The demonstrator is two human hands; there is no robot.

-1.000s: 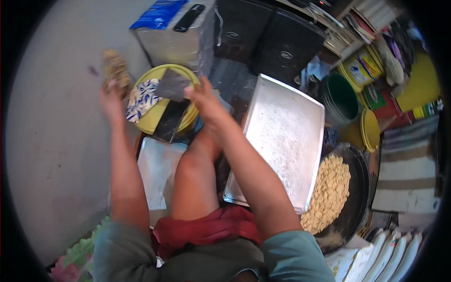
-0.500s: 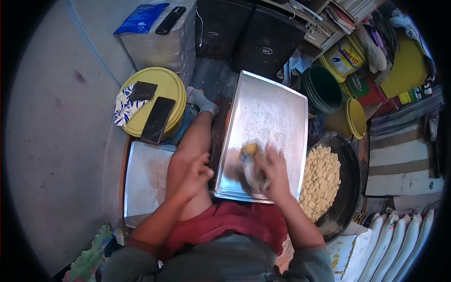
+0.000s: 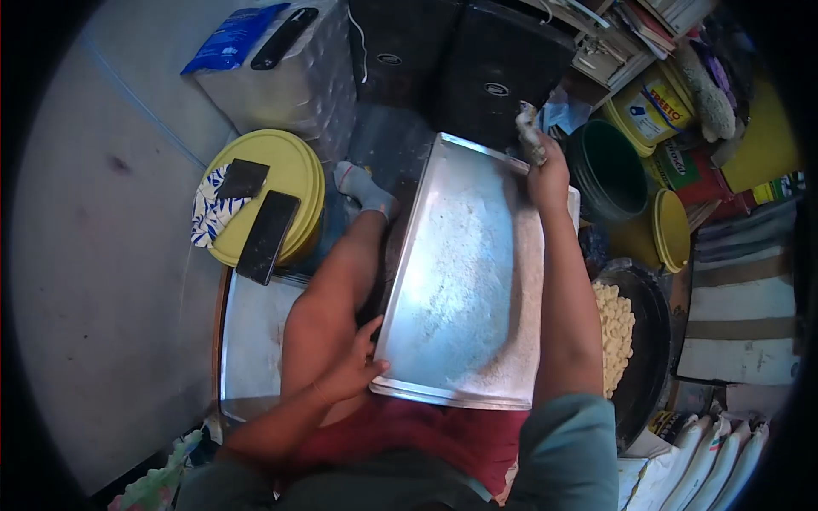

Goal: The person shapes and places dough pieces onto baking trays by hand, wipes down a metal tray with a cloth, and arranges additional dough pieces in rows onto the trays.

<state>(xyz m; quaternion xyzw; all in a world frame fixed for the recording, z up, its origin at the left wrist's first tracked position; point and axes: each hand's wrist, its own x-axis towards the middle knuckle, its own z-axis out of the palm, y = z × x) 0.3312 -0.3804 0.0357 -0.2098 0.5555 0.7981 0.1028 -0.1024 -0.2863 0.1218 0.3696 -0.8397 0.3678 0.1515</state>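
Note:
A shallow metal baking tray [image 3: 464,272] lies tilted across my lap, its surface greyish and smeared. At its far right corner, my right hand [image 3: 550,166] grips a bunched-up, dirty whitish rag [image 3: 530,136]; my forearm crosses over the tray's right side. My left hand [image 3: 354,366] is at the near left edge of the tray, thumb and index finger against the rim. The other fingers are partly hidden.
To the right, a black round pan [image 3: 652,341] holds many pale dough pieces [image 3: 615,332]. A green bucket [image 3: 609,166] stands beyond it. On the left, a yellow-lidded bucket [image 3: 294,170] carries a phone [image 3: 268,238], above another metal tray [image 3: 247,341].
My right hand has moved the rag from the tray's near middle to its far right corner. My left hand has come from above my leg to the tray's left rim.

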